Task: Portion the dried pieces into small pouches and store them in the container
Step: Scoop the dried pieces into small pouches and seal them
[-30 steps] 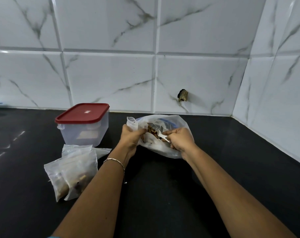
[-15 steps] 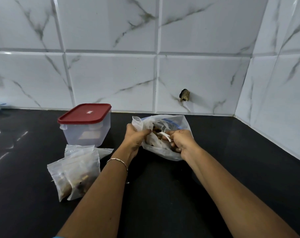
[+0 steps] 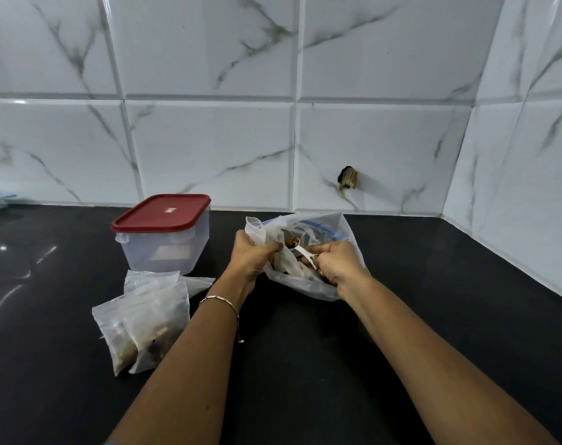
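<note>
Scooping dried pieces [image 3: 293, 242] on a small white spoon [image 3: 302, 251], my right hand [image 3: 334, 263] curls its fingers round the handle at the mouth of the big plastic bag [image 3: 324, 224], which lies on the black counter [image 3: 305, 364] near the tiled wall. My left hand [image 3: 254, 255] grips a small pouch [image 3: 255, 227] just beside the spoon's bowl, fingers closed tight on the film. How wide the pouch's mouth stands I cannot tell.

Filled pouches [image 3: 144, 322] lie heaped to the left, just in front of the container [image 3: 164, 248], whose red lid [image 3: 160, 210] is on.

As I judge it, the load is at risk. It sits uncovered on a shallow bowl, so any roll of the wrist would drop pieces back into the bag or onto the counter. The pouch is limp, and my grip may fold its mouth closed, so the spoon's edge could catch the film and tip. The big bag lies loose, and my right wrist could drag it and spill what is inside.
</note>
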`<action>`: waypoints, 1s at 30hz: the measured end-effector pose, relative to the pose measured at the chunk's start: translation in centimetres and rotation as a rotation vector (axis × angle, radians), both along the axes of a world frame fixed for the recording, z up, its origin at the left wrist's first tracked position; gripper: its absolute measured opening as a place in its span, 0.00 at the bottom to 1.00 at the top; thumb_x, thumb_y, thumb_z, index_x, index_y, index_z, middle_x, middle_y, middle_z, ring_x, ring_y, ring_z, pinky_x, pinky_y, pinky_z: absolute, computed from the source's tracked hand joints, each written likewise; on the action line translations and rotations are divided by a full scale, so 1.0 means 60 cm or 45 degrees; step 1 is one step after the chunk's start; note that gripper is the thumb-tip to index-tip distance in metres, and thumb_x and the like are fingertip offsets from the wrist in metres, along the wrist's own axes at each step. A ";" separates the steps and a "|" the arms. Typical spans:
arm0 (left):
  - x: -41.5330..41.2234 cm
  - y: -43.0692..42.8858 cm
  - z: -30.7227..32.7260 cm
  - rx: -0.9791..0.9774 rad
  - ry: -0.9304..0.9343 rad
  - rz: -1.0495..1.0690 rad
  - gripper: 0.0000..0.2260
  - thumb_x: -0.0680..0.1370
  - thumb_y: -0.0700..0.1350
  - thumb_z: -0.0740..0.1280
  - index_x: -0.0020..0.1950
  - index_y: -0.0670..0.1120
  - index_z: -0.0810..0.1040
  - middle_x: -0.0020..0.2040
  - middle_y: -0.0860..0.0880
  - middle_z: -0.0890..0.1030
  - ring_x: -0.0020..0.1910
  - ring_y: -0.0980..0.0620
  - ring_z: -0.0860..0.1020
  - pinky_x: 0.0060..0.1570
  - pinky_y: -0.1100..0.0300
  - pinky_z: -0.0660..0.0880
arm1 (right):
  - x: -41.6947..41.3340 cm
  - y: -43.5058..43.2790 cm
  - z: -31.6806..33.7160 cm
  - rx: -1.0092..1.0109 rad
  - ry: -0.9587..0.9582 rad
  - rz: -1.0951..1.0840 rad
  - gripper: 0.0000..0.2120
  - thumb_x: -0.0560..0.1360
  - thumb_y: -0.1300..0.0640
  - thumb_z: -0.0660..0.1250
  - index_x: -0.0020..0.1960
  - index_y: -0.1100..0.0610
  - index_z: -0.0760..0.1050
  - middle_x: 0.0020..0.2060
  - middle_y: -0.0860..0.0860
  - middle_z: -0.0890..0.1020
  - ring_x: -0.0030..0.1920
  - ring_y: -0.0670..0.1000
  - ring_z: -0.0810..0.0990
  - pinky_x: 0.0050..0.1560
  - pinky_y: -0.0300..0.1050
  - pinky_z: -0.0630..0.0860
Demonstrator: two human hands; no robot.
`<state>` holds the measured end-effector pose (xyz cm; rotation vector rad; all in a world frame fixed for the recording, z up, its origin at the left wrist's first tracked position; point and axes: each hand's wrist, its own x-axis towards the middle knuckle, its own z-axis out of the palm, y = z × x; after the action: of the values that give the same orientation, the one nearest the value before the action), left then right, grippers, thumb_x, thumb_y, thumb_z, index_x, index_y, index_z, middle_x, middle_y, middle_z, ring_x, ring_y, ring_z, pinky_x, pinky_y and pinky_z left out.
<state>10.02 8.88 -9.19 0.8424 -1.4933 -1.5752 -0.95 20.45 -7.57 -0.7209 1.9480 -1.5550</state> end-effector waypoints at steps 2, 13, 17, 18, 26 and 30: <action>0.001 0.004 0.003 -0.009 -0.024 0.024 0.24 0.70 0.36 0.75 0.62 0.43 0.68 0.52 0.46 0.78 0.50 0.51 0.78 0.46 0.57 0.78 | 0.002 0.003 0.007 -0.022 -0.062 0.022 0.15 0.76 0.73 0.59 0.52 0.61 0.82 0.43 0.55 0.84 0.36 0.44 0.83 0.34 0.36 0.79; 0.021 0.018 0.020 -0.343 -0.372 0.230 0.27 0.69 0.47 0.76 0.62 0.44 0.67 0.63 0.43 0.71 0.60 0.46 0.73 0.60 0.50 0.74 | -0.001 0.042 0.054 -0.063 -0.152 0.109 0.16 0.77 0.73 0.55 0.49 0.63 0.81 0.45 0.59 0.84 0.22 0.44 0.65 0.17 0.34 0.57; 0.031 0.027 0.039 -0.538 -0.526 0.359 0.28 0.69 0.51 0.75 0.63 0.45 0.68 0.64 0.43 0.69 0.60 0.45 0.73 0.59 0.52 0.72 | -0.007 0.060 0.072 -0.056 -0.091 0.190 0.15 0.77 0.72 0.57 0.52 0.63 0.81 0.45 0.59 0.85 0.23 0.44 0.66 0.18 0.33 0.58; 0.032 0.029 0.043 -0.564 -0.524 0.368 0.28 0.68 0.52 0.75 0.63 0.45 0.68 0.63 0.44 0.70 0.60 0.44 0.73 0.60 0.51 0.73 | -0.008 0.064 0.077 -0.065 -0.084 0.206 0.14 0.77 0.72 0.58 0.52 0.63 0.81 0.44 0.59 0.85 0.22 0.44 0.66 0.18 0.33 0.58; 0.044 0.061 0.074 -0.628 -0.454 0.256 0.33 0.61 0.60 0.74 0.62 0.50 0.70 0.59 0.51 0.77 0.59 0.48 0.76 0.58 0.46 0.75 | -0.021 0.097 0.115 -0.176 -0.098 0.306 0.13 0.76 0.72 0.59 0.50 0.64 0.82 0.40 0.58 0.85 0.21 0.43 0.65 0.16 0.32 0.57; 0.038 0.065 0.076 -0.634 -0.538 0.173 0.32 0.66 0.56 0.76 0.66 0.50 0.70 0.60 0.52 0.77 0.59 0.50 0.76 0.60 0.48 0.75 | -0.029 0.109 0.125 -0.233 -0.094 0.292 0.14 0.76 0.71 0.59 0.48 0.63 0.83 0.41 0.59 0.85 0.22 0.44 0.65 0.16 0.32 0.57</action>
<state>12.28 12.80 -4.65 0.9866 -1.9674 -0.8905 -2.70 26.96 -0.07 -0.9140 1.6213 -1.6053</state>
